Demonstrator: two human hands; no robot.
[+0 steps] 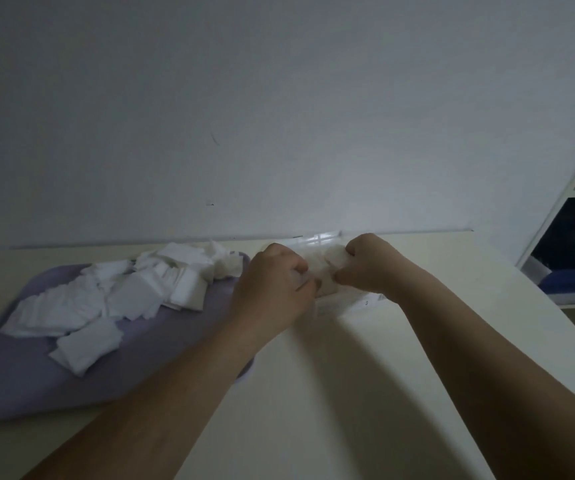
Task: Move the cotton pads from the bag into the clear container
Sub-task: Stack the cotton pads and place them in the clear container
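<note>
Head view: cotton pads (327,266) pinched between left hand (272,285), right hand (371,268) grips.

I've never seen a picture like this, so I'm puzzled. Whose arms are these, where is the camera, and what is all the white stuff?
There is no machine here. A person wears a camera on their head, so you look down along their own arms. The left hand and right hand together pinch a wad of cotton pads at a clear container by the wall. More loose cotton pads lie heaped on a purple tray to the left, on a cream table.
</note>
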